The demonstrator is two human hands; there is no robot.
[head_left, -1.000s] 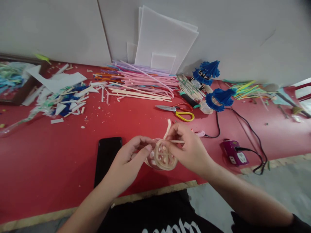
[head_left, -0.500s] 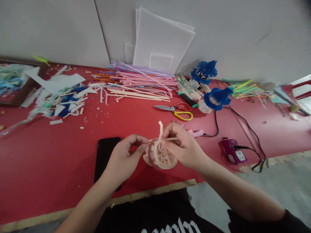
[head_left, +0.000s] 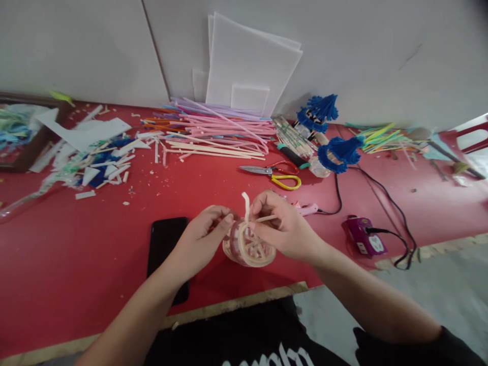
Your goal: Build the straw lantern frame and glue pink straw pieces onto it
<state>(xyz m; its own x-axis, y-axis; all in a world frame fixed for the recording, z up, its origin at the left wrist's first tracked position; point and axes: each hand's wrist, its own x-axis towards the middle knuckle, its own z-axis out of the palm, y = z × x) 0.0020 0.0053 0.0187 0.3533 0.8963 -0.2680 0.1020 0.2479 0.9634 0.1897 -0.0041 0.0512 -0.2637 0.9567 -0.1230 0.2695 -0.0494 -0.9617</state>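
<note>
Both my hands hold a small round cage-like piece made of cream and pink straws [head_left: 247, 246] just above the red table [head_left: 95, 254]. My left hand [head_left: 202, 239] pinches its left side with closed fingers. My right hand [head_left: 280, 226] grips the right side and pinches a thin cream straw end [head_left: 246, 202] that sticks up from the piece.
A black phone [head_left: 168, 249] lies left of my hands. Scissors with yellow and red handles [head_left: 276, 175], a pile of pink, purple and cream straws [head_left: 217, 129], blue tassels [head_left: 331, 137], a purple plug box with black cable [head_left: 362, 239], white sheets against the wall [head_left: 247, 66] and paper scraps [head_left: 91, 157] lie around.
The straw piece and both hands shifted slightly left. My left fingers closed tighter on it, and the upright straw end moved left with the piece.
</note>
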